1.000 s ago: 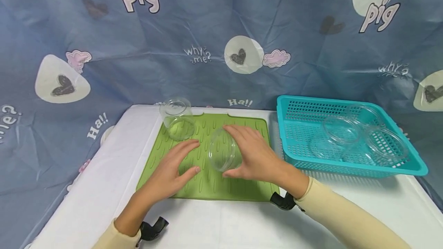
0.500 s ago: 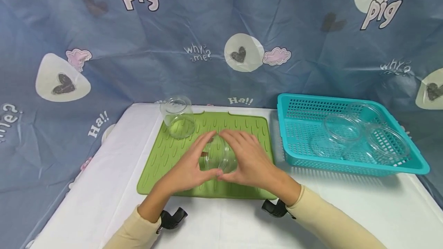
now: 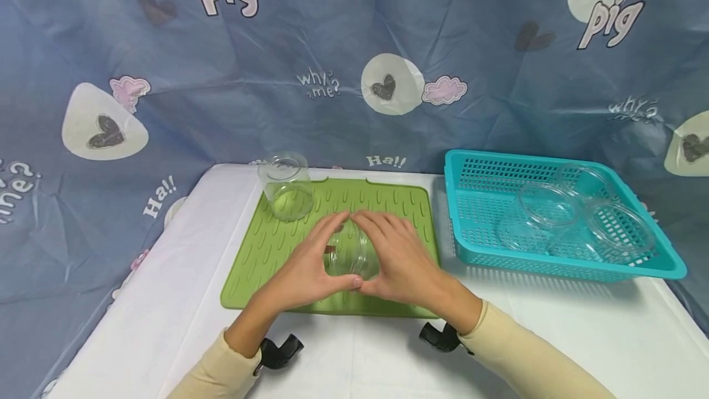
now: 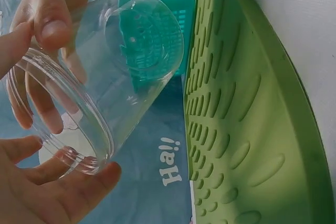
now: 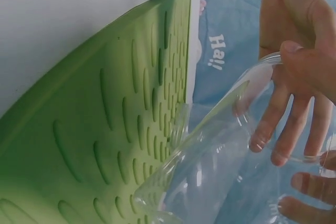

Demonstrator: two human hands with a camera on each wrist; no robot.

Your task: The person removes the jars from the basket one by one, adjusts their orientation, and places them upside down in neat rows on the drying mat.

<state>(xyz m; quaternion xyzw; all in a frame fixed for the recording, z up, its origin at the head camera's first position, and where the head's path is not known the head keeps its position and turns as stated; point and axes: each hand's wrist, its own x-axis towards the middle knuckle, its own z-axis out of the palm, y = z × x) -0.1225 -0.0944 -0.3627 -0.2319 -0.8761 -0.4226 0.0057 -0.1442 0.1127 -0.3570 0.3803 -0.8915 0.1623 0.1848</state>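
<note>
Above the green ridged mat (image 3: 266, 251) I hold a clear plastic jar (image 4: 134, 85) on its side, its mouth facing left. My right hand (image 3: 401, 257) grips it round the side near the rim. The fingers and thumb of my left hand (image 3: 301, 270) curl about the rim at the mouth. In the head view both thumbs meet in front of the jar and the fingertips come together behind it. The right wrist view shows the jar's clear wall (image 5: 199, 166) with fingers at the rim. Another clear jar (image 3: 285, 186) stands mouth down on the mat's back left corner.
A turquoise perforated basket (image 3: 471, 251) stands right of the mat, with several clear jars (image 3: 548, 205) in it. A white cloth (image 3: 354, 356) covers the table. Behind it hangs a blue printed curtain (image 3: 310, 17).
My left hand has moved right to the jar's mouth and taken hold of the rim. The right hand's grip stays, with the jar slightly lower. Basket and standing jar are unchanged.
</note>
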